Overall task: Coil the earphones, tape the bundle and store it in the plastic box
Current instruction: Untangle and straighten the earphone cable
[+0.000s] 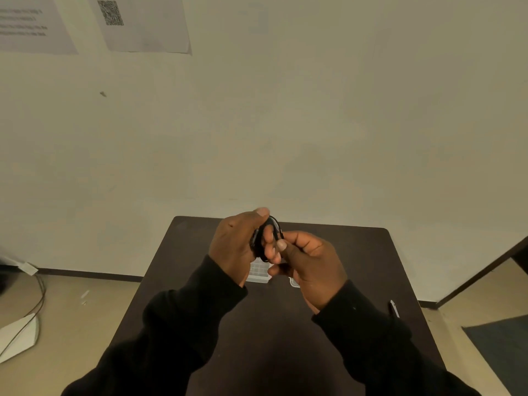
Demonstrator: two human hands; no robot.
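Black earphones are seen wound into a small coil, held raised above the dark table. The coil stands roughly upright, its upper loop arching clear at the top; the lower part is hidden behind fingers. No tape can be made out on the bundle.

A clear plastic box is set on the table below the coil, ribbed or gridded on its visible face, largely covered from view. Whether it is lidded cannot be told.

Two hands, one coil, perhaps one box.
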